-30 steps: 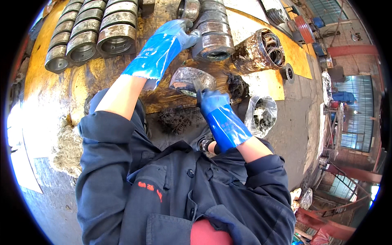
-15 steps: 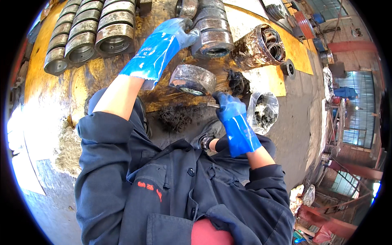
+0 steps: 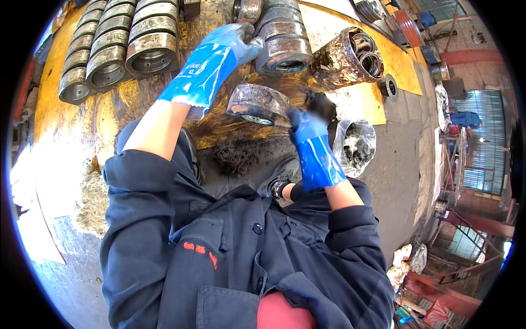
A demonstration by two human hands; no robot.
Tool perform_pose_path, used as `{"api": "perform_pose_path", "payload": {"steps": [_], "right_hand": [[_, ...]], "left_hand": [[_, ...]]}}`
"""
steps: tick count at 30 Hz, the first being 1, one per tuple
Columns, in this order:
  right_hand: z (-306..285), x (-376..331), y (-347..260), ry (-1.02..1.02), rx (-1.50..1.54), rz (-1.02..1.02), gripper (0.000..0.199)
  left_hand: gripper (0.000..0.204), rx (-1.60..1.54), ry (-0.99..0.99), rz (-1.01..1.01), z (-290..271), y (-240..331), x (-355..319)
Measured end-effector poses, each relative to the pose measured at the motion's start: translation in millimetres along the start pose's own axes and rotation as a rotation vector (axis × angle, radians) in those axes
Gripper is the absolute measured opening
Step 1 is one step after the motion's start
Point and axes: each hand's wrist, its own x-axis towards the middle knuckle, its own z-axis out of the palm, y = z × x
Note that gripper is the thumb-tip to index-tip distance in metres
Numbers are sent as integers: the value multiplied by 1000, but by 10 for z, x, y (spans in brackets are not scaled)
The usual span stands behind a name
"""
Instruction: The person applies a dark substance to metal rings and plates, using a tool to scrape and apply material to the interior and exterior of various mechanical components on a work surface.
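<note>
My left hand [image 3: 236, 45], in a blue rubber glove, hovers over the near end of a column of greasy metal rings [image 3: 282, 54]. Its fingers are loosely bent, with the thumb apart, and I see nothing between them. Below it a separate thick metal ring [image 3: 257, 103] lies tilted on the oily board. My right hand [image 3: 307, 125], gloved the same, is closed beside that ring's right end, next to a dark rag [image 3: 320, 107]. Blur and the glove hide what it holds.
Several rows of metal rings [image 3: 150, 55] stand at the far left. A rusty can [image 3: 342, 60] holding rings lies to the right, near a small black wheel-like part [image 3: 389, 86]. A clear plastic bag [image 3: 356, 145] and dark shavings [image 3: 235, 158] lie nearer me.
My right hand has moved up toward the dark rag, turning as it goes. The metal shank that stuck out of it before no longer shows. My left hand has barely shifted.
</note>
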Motion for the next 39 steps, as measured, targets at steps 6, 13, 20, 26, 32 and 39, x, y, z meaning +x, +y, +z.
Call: {"api": "perform_pose_path", "payload": {"steps": [6,13,20,26,32,39], "right_hand": [[-294,-12,-363,-204,-160,-136,36],[-330,386,-416,-286,-307,-184,34],[-373,599,-593,-353,-379,-213,43],[-299,427,-845,-402,-460,-300,37],[-748,663,-1022,-330,-421,-225,40],[-443,735,-627,-189,-349,-182,31]], "left_hand": [[56,-31,39,-8,-168,-121,-47],[46,-59,114,-14,-140,-320,-7],[52,-12,212,17,-289,-393,-51],[51,-52,90,-55,-522,-355,-83],[44,-237,147,-203,-984,-192,-331],[52,-260,246,-228,-1122,-243,-329]]}}
